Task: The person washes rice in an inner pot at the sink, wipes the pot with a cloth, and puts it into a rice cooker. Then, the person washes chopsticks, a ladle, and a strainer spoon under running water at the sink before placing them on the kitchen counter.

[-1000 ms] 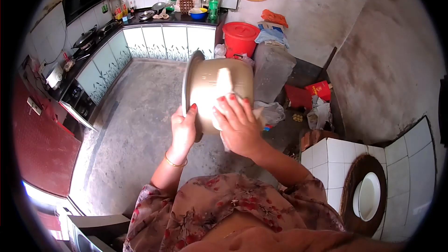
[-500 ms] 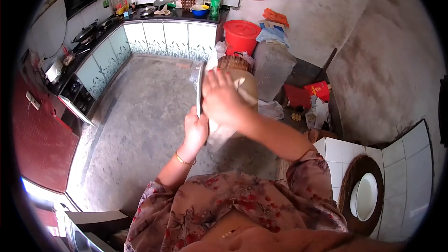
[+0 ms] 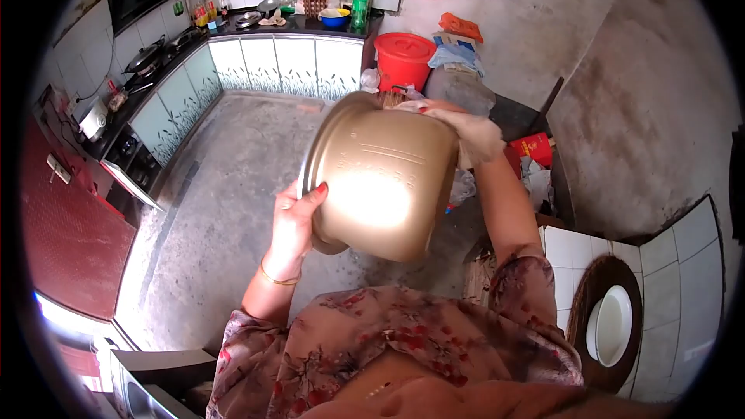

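Note:
A gold rice cooker inner pot (image 3: 380,178) is held up before my chest, lying on its side with its rim to the left and its outer wall facing me. Faint level markings show on that wall. My left hand (image 3: 295,213) grips the rim from the left, thumb on the outside. At the upper right, my right hand (image 3: 444,106) is closed on a pale cloth (image 3: 479,137) against the pot's far upper side and base edge. Most of its fingers are hidden behind the cloth.
A counter (image 3: 233,27) with pans and bottles runs along the far walls. Behind the pot stand a red lidded bucket (image 3: 404,58) and stacked items. A white basin (image 3: 609,326) on a round brown board (image 3: 578,326) is at my right. A dark red door (image 3: 70,225) is at left.
The pot has turned so its outer wall faces me more broadly. My right hand and the cloth have moved from its near side to its upper right.

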Available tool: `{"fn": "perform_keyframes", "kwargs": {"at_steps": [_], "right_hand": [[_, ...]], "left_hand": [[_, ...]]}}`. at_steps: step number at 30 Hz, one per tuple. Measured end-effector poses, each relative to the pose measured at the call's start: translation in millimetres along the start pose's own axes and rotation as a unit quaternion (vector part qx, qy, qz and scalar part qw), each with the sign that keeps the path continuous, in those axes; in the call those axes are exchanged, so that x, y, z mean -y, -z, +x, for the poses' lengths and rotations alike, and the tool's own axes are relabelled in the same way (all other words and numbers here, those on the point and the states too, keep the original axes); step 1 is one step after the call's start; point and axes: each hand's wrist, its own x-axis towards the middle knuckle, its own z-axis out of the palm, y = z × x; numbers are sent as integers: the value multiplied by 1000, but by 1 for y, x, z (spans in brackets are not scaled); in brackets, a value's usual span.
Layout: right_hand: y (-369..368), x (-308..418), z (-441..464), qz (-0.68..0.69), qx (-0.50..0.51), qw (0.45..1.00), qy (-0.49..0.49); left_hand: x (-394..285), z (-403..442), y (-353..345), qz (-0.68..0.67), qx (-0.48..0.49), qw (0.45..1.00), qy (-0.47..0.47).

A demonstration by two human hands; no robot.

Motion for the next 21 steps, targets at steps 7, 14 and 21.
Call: {"fn": "perform_keyframes", "kwargs": {"at_steps": [7, 14, 21], "right_hand": [[14, -70, 10, 333, -122, 912, 204], [-36, -117, 38, 453, -236, 816, 269], [-62, -142, 26, 459, -267, 809, 253]], "left_hand": [[-15, 19, 8, -112, -25, 993, 10], [2, 38, -27, -169, -87, 978, -89], [51, 52, -25, -15, -48, 964, -263]]}}
